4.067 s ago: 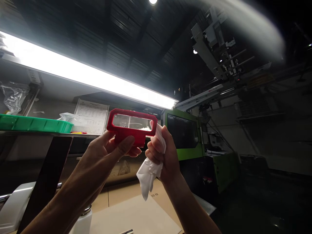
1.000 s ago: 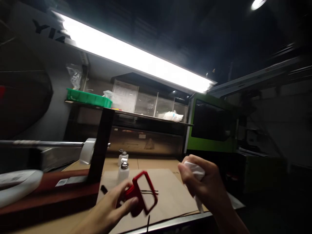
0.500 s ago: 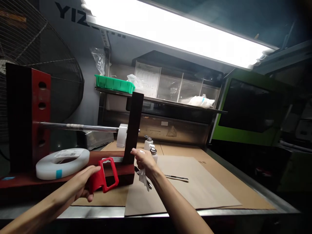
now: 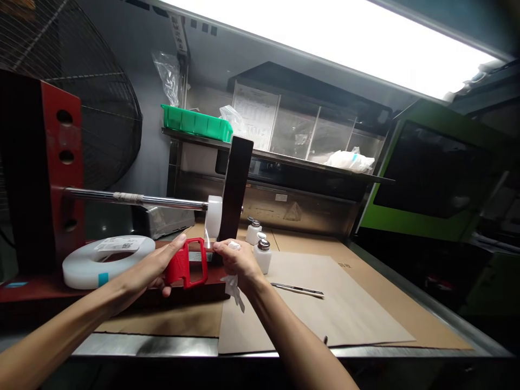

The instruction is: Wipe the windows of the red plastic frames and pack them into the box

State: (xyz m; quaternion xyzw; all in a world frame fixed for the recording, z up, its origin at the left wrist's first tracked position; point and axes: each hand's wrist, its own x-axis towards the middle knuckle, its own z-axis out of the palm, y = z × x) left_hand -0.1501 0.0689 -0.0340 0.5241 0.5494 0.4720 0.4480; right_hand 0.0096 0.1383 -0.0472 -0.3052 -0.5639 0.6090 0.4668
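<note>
My left hand (image 4: pixel 160 265) grips a red plastic frame (image 4: pixel 177 270) by its solid side, with its rectangular opening facing right. My right hand (image 4: pixel 241 262) is closed, its fingertips pinched at the lower end of a clear strip (image 4: pixel 208 237) that hangs from a small roll of clear tape (image 4: pixel 215 214). A crumpled white tissue (image 4: pixel 234 292) is tucked in the same hand and dangles below it. The roll sits on a metal rod (image 4: pixel 174 201), against a black upright (image 4: pixel 239 179). Behind my left wrist lies a large roll of clear film (image 4: pixel 81 268) on the red base.
Two white pump bottles (image 4: pixel 263 259) stand behind my right hand. A utility knife (image 4: pixel 298 290) lies on a cardboard sheet (image 4: pixel 349 309) to the right. At the back, a shelf carries a green bin (image 4: pixel 197 123) and a plastic bag (image 4: pixel 350 161). A fan (image 4: pixel 101 108) stands at left.
My left hand has brought the red frame up and right, close to my right hand. My right fingertips have moved from beside the black upright to the strip below the small roll. The view has shifted.
</note>
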